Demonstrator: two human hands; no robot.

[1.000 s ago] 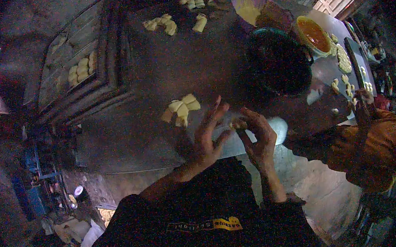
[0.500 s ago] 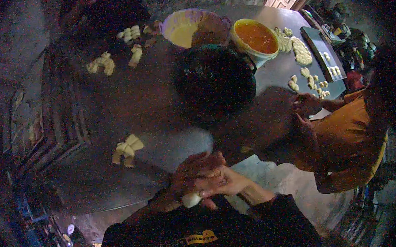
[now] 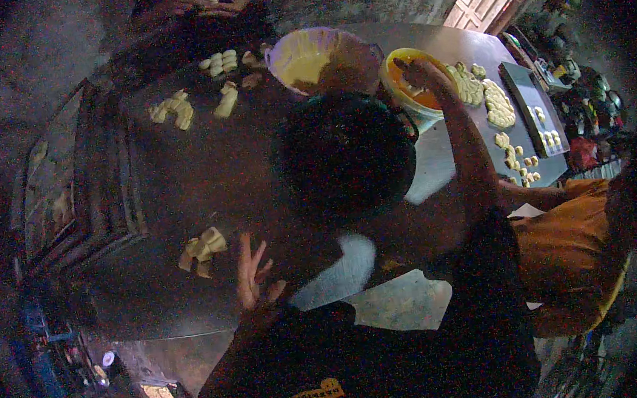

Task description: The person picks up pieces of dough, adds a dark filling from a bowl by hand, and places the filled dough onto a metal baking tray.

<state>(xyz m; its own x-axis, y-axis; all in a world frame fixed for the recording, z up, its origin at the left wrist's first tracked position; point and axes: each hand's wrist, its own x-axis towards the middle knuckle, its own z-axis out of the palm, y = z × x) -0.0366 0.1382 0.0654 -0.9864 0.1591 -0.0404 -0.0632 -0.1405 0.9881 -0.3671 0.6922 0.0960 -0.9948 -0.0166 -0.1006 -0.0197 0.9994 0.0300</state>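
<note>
My left hand is over the near table edge, its fingers spread and nothing seen in them. Just left of it lies a small pile of flat, pale dough pieces. My right arm stretches far forward, and my right hand is in a yellow bowl of orange filling. Its fingers point down toward the filling; the dim picture hides whether they grip any. Between my hands stands a large dark round basin, its inside too dark to make out.
Beyond the basin is a purple-rimmed tub with pale residue. Dough pieces and a tray lie at the far right. A co-worker in an orange shirt is on my right; another person's hands show across the table. Stacked trays stand left.
My hands were together at my chest around a small white dough piece. They have parted: the right reached forward into the yellow bowl, the left moved left and spread. The dough piece is out of sight.
</note>
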